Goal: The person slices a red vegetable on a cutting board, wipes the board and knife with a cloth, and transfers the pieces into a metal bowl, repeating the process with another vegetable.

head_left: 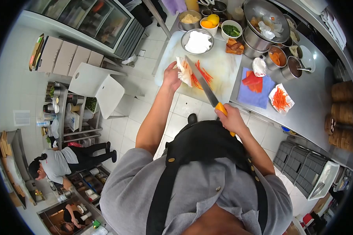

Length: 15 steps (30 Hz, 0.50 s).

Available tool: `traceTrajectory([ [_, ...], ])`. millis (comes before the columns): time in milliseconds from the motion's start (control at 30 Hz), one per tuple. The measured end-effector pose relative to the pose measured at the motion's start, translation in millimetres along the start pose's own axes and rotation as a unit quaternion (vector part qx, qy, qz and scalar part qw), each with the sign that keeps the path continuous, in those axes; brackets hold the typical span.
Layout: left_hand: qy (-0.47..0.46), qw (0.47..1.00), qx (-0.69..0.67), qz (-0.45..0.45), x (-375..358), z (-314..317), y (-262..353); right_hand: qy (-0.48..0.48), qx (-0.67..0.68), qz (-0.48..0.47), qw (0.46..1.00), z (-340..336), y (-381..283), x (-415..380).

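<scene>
My right hand [232,118] is wrapped round the yellow handle of a large knife [204,85]. Its blade slants up and left across a white cutting board [222,89]. Thin orange-red strips [203,74] lie on the board on both sides of the blade. My left hand [171,77], at the board's left edge, grips a crumpled white paper towel [182,66] beside the strips; some strips lie against the paper. Just beyond stands a metal bowl [184,42] with something white in it. A browned chunk of food [234,46] sits at the board's far right.
Right of the board, a blue cloth [245,98] bears an orange-red slice [254,81], beside shreds [280,98] on white paper. Pots and a large steel bowl [267,8] crowd the back. Bamboo steamers [343,102] stand far right. Another person [57,162] works behind at left.
</scene>
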<state>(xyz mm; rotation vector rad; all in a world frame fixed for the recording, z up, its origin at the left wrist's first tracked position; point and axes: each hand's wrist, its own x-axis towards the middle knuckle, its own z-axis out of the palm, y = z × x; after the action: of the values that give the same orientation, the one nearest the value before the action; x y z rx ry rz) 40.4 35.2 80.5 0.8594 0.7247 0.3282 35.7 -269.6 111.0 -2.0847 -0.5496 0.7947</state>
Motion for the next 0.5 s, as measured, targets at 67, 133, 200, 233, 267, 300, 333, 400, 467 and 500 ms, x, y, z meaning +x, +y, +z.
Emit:
traceTrajectory([
  [67, -0.077, 0.992, -0.093, -0.029, 18, -6, -7, -0.037, -0.019, 0.010, 0.999, 8, 3, 8],
  [133, -0.120, 0.986, -0.112, -0.040, 13, -2, -3, -0.029, -0.040, 0.005, 0.999, 7, -3, 8],
  [200, -0.050, 0.999, -0.006, 0.001, 4, 7, -9, -0.023, -0.062, 0.004, 0.998, 7, -6, 8],
  [233, -0.049, 0.999, -0.006, -0.001, 1, 9, -9, -0.031, -0.055, 0.010, 0.998, 8, -6, 8],
  [267, -0.013, 0.998, 0.059, 0.010, -1, 12, -7, -0.039, -0.048, 0.015, 0.998, 8, -7, 8],
  [300, 0.024, 0.992, 0.122, 0.022, -2, 13, -6, -0.040, -0.048, 0.015, 0.998, 7, -7, 7],
  [333, 0.024, 0.992, 0.122, 0.021, 5, 5, -6, -0.035, -0.045, 0.016, 0.998, 4, -5, 6],
  [400, -0.015, 0.998, 0.057, -0.007, 18, -9, 4, -0.030, -0.042, 0.016, 0.999, -1, -5, 2],
  [467, -0.021, 0.998, 0.042, -0.029, 17, -12, 12, 0.037, -0.104, -0.004, 0.994, -5, -7, -6],
  [500, -0.027, 0.998, 0.028, -0.051, 14, -9, 16, 0.037, -0.103, -0.003, 0.994, -8, -12, -7],
])
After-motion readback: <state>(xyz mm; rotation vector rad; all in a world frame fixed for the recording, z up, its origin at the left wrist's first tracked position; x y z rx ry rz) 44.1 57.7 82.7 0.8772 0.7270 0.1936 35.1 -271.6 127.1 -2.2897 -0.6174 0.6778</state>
